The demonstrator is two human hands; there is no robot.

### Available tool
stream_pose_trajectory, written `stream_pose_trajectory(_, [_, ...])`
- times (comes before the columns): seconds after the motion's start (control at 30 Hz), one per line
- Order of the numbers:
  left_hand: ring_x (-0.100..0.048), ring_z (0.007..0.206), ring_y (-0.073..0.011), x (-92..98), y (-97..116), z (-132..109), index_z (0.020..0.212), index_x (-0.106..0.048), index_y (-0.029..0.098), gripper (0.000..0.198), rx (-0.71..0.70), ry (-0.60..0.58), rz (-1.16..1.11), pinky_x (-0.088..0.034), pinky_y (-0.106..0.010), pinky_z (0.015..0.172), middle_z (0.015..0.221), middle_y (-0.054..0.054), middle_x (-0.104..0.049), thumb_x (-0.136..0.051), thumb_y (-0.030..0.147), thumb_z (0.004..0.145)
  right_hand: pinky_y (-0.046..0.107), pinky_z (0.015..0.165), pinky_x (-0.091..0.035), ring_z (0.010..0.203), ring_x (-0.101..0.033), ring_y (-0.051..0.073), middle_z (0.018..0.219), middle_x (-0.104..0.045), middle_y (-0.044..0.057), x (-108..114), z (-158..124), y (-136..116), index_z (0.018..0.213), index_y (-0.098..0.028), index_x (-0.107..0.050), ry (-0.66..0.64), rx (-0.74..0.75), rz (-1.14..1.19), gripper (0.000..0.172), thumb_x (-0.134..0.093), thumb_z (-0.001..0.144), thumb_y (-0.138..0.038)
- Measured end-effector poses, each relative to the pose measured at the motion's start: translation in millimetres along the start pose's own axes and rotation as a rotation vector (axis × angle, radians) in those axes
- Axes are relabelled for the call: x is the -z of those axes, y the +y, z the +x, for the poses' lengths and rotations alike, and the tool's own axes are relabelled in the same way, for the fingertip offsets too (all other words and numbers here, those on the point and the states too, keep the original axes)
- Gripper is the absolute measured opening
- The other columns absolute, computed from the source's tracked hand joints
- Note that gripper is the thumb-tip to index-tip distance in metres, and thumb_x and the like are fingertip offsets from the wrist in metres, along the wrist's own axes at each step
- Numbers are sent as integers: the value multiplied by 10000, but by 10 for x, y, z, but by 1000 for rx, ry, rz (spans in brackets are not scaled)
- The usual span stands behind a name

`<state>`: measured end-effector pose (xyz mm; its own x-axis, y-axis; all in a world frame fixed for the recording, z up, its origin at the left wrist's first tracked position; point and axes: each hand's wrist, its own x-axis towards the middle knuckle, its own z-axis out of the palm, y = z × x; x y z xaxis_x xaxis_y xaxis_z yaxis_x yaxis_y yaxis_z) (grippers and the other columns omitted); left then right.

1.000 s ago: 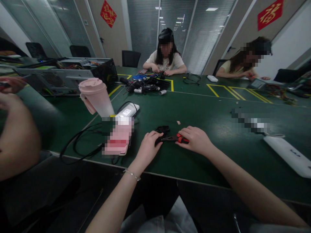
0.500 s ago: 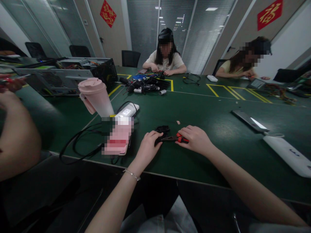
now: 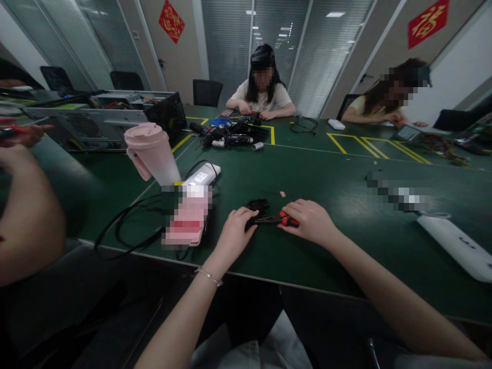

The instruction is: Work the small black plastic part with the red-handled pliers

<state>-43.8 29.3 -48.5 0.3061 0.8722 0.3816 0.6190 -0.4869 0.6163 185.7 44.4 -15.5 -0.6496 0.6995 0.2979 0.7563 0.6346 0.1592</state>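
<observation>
My right hand is closed around the red and black handles of a pair of pliers. The jaws point left and meet a small black part pinched in my left hand. Fingers cover much of that part, so its kind cannot be made out. Just beyond the jaws, a black plastic piece lies on the green table. A small pinkish scrap sits a little further back.
To the left are a pink phone, a white device, black cables and a pink cup. A white power bank lies right. An open computer case stands far left; a co-worker's arm is nearer. Two people sit across.
Both my hands, the pliers and the black part stay almost in place. At the left edge, the co-worker's hand has shifted slightly to the right.
</observation>
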Motion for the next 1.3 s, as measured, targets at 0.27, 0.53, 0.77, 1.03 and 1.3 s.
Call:
stream_pose_trajectory(0.27, [-526, 973, -201, 14, 9, -3, 1077, -579, 213, 362, 2, -2, 1, -426, -389, 872, 1029, -46, -584, -581, 68, 745, 295, 635, -384, 774, -550, 184, 878, -649, 86, -28, 0, 14, 928, -162, -620, -13, -17, 38, 393, -494, 779, -502])
stream_pose_trajectory(0.53, [-526, 980, -205, 16, 7, -1, 1076, -580, 209, 362, 6, -4, -15, -430, -394, 869, 1030, -51, -586, -584, 67, 743, 289, 629, -395, 766, -559, 176, 866, -652, 73, -31, -2, 7, 913, -177, -623, -23, -45, 73, 377, -495, 778, -505])
stream_pose_trajectory(0.77, [-524, 978, -199, 19, 17, -2, 1087, -576, 208, 371, 0, -7, -14, -430, -382, 872, 1031, -46, -583, -585, 66, 744, 314, 662, -389, 802, -534, 199, 911, -640, 101, 10, 6, 1, 958, -141, -617, -4, 5, -12, 391, -465, 806, -468])
stream_pose_trajectory(1.03, [-527, 976, -200, -9, -13, -5, 1088, -575, 216, 379, 3, 2, -19, -431, -389, 874, 1026, -45, -585, -590, 70, 738, 286, 616, -390, 757, -549, 177, 849, -644, 86, -17, -6, -16, 920, -163, -620, -41, -34, 51, 397, -467, 793, -506])
stream_pose_trajectory(1.3, [-517, 982, -199, 14, 14, -4, 1080, -578, 203, 363, 4, -3, -10, -425, -372, 884, 1024, -37, -587, -594, 72, 742, 306, 649, -384, 783, -529, 194, 900, -642, 98, -17, -6, 3, 951, -145, -617, -3, 1, -2, 401, -464, 803, -485])
